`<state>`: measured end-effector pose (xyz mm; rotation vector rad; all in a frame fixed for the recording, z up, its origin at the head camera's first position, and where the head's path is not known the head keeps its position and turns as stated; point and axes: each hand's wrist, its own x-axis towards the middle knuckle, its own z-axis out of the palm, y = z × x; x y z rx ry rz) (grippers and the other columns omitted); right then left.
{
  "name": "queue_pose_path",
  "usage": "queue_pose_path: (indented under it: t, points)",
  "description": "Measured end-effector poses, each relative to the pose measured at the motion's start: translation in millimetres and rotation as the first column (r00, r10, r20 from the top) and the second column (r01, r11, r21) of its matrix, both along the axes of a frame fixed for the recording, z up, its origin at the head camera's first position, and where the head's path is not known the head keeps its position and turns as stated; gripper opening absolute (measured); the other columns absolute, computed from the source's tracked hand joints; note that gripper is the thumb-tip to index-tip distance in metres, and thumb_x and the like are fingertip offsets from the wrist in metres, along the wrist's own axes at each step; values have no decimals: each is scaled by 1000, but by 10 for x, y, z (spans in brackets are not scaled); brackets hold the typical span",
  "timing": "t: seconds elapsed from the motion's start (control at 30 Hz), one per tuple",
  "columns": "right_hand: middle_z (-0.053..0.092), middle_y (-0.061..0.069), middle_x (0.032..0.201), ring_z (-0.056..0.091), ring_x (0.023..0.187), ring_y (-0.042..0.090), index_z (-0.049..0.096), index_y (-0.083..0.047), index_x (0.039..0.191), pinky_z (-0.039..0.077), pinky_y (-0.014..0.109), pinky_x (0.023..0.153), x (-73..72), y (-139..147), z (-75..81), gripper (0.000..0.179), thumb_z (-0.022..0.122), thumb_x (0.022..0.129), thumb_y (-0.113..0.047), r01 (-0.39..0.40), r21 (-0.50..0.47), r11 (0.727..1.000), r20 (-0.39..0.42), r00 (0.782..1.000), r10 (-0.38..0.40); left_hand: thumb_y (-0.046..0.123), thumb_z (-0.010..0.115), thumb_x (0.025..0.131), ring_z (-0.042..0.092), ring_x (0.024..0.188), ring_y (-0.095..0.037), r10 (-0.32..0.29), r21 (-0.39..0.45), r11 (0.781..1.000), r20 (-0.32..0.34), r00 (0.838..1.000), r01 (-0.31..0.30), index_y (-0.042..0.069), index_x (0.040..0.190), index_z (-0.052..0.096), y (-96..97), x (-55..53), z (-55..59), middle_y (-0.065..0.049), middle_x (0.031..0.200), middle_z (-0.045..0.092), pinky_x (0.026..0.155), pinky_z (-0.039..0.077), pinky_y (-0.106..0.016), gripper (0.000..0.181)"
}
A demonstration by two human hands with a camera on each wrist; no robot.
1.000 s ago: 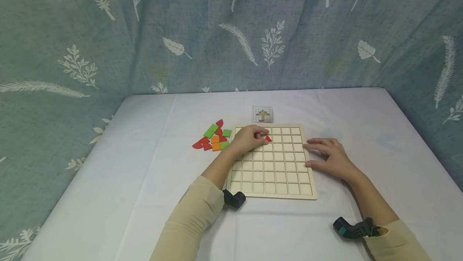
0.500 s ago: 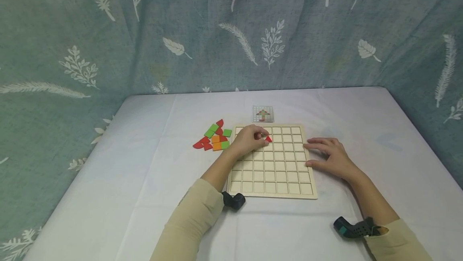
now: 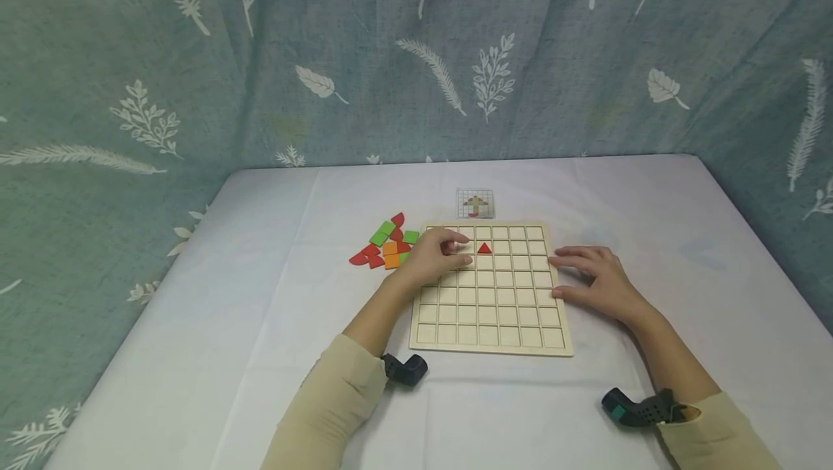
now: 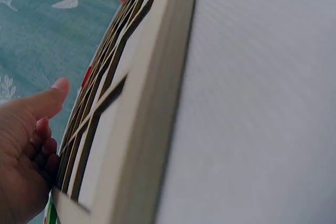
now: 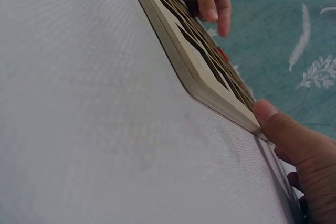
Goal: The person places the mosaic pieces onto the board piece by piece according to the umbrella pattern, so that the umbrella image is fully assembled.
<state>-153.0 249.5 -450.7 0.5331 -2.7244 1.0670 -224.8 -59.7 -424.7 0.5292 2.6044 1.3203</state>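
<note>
A red triangle tile (image 3: pixel 484 248) lies in a cell near the top of the wooden grid board (image 3: pixel 494 317). My left hand (image 3: pixel 432 256) is over the board's upper left part, thumb and index finger apart, with nothing between them; the triangle is just right of its fingertips. In the left wrist view the left hand (image 4: pixel 26 145) shows its thumb stretched toward the red tile. My right hand (image 3: pixel 599 283) rests at the board's right edge, fingers spread and fingertips touching the rim. The right wrist view shows the right thumb (image 5: pixel 283 129) on the board's edge.
Left of the board lies a loose group of red, green and orange tiles (image 3: pixel 390 248), partly covered by the left hand. A small pattern card (image 3: pixel 475 204) with a gridded picture lies behind the board. A patterned curtain (image 3: pixel 364 58) hangs beyond the white-covered table (image 3: pixel 312 398).
My left hand has let go of the red triangle and drawn back to the left, leaving the tile in its cell. The right hand has stayed at the board's edge.
</note>
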Motion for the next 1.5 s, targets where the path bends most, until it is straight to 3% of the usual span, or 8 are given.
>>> queue_pose_path:
  t: [0.13, 0.4, 0.5, 0.67, 0.87, 1.1, 1.3, 1.5]
  points:
    - [53, 17, 129, 35, 119, 38, 65, -5, 118, 23, 59, 94, -5, -5, -1, 55, 83, 69, -25, 1, -1, 1000, -1, 1000, -1, 25, 75, 80, 47, 84, -16, 54, 16, 998, 15, 998, -54, 12, 111, 69, -111, 54, 2, -2, 85, 51, 71, 40, -29, 34]
    - [54, 17, 129, 36, 119, 38, 65, -5, 117, 23, 60, 94, -3, -7, 1, 55, 83, 70, -25, -7, -1, 1000, -9, 1000, 7, 23, 75, 80, 47, 83, -17, 53, -29, 998, -145, 988, -57, 9, 111, 69, -362, 149, 38, -2, 82, 54, 72, 41, -31, 35]
    - [54, 18, 128, 36, 119, 39, 65, -5, 117, 23, 60, 94, 4, -4, -2, 54, 83, 69, -25, -1, 3, 1000, -16, 1000, 1, 24, 76, 80, 49, 85, -17, 68, -41, 996, -153, 986, -76, 10, 113, 69, -467, 183, 38, -2, 87, 57, 74, 42, -31, 36]
    - [54, 19, 128, 36, 119, 39, 65, -5, 117, 22, 60, 95, 8, -3, -9, 54, 83, 69, -25, -3, 7, 1000, -17, 1000, 3, 28, 76, 80, 48, 89, -18, 150, -62, 985, -129, 980, -159, 14, 114, 68, -660, 246, 40, -1, 98, 57, 76, 42, -32, 38]
    - [53, 18, 129, 35, 120, 39, 65, -5, 119, 22, 60, 95, 17, 11, 9, 55, 82, 71, -25, -19, -4, 1000, -3, 1000, 19, 29, 75, 81, 44, 92, -19, 200, -89, 973, -136, 970, -213, 16, 113, 68, -896, 322, 88, -3, 96, 55, 76, 41, -33, 35]
    - [53, 17, 130, 35, 120, 38, 64, -5, 119, 21, 60, 95, 14, 9, 12, 55, 82, 71, -25, -17, -9, 1000, 7, 1000, 17, 28, 75, 81, 45, 94, -19, 293, -119, 943, -153, 944, -312, 16, 116, 68, -1195, 396, 127, -2, 96, 55, 77, 42, -33, 38]
    - [53, 17, 130, 35, 120, 38, 64, -5, 119, 23, 59, 95, 16, 5, 2, 55, 82, 71, -26, -9, -4, 1000, 15, 1000, 9, 29, 74, 81, 44, 90, -21, 337, -165, 916, -179, 924, -366, 15, 117, 67, -1444, 388, 95, -5, 95, 55, 74, 37, -33, 39]
    - [53, 17, 130, 35, 120, 37, 65, -5, 119, 22, 59, 95, 7, 1, 0, 55, 82, 71, -26, -8, -5, 1000, 10, 1000, 8, 28, 72, 82, 45, 88, -22, 336, -191, 911, -171, 926, -365, 11, 115, 67, -1560, 322, 28, -8, 94, 55, 74, 37, -34, 37]
